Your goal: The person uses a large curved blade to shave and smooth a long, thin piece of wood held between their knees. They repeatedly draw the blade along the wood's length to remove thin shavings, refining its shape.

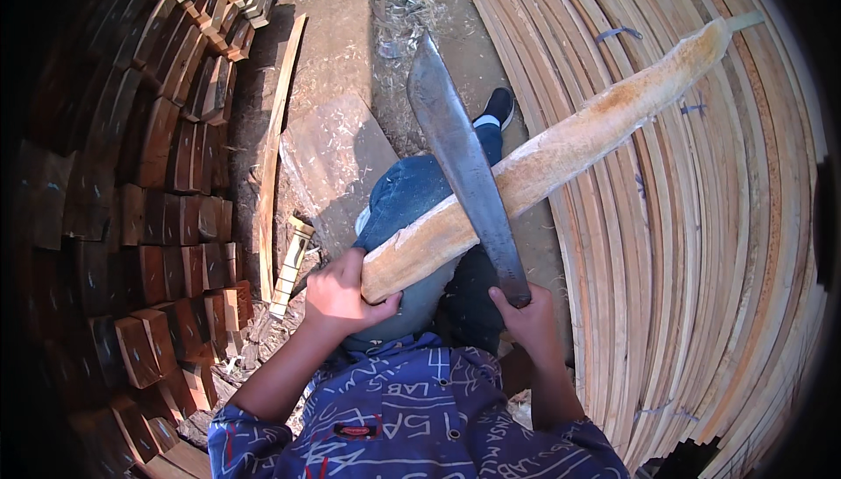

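My left hand (pixel 337 293) is closed round the near end of a long, pale piece of wood (pixel 604 129) with brownish patches and rough edges. The piece slants up to the far right over my legs and narrows to a thin tip. In my right hand (pixel 533 320) is a machete (pixel 464 159), its broad dark blade pointing away from me. The blade crosses over the wood near its middle; whether the two touch I cannot tell. The machete's handle is mostly hidden in my fist.
Stacked dark wooden blocks (pixel 166 225) rise along the left. Long curved planks (pixel 666 216) fill the right side, with thin blue ties. A flat board (pixel 337 159) and a long strip of wood (pixel 282 146) lie ahead-left. Shavings (pixel 407 6) litter the ground.
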A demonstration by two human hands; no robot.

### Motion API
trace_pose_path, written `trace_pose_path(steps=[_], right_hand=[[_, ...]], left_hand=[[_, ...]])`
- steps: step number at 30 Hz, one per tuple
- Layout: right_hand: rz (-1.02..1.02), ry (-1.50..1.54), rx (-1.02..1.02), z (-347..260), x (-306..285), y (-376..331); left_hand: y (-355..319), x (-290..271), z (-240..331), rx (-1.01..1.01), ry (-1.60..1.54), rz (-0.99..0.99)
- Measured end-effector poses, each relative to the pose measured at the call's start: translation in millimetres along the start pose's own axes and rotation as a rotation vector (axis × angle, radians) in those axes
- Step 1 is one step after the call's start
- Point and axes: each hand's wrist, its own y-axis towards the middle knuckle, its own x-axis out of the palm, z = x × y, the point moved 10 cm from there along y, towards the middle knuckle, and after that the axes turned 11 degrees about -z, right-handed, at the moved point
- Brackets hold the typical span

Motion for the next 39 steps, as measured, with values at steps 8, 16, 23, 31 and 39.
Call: trace_pose_path(steps=[8, 16, 23, 31, 39], right_hand=[[0.047, 0.352, 0.055, 5, -21, 1], [-0.034, -0.004, 0.041, 2, 6, -14], [-0.001, 0.335, 0.088, 22, -9, -11], [-0.061, 0.111, 0.124, 32, -1, -12], [-0.017, 0.513, 0.095, 19, -9, -5]], left_hand=[[-2, 1, -3, -0.02, -0.023, -0.004], [-1, 1, -1, -0.047, -0.004, -0.03], [-1, 5, -2, -0.029, -0.012, -0.027], [-2, 2, 0, -0.011, 0.014, -0.013], [0, 6, -3, -0.033, -0.009, -0.026]])
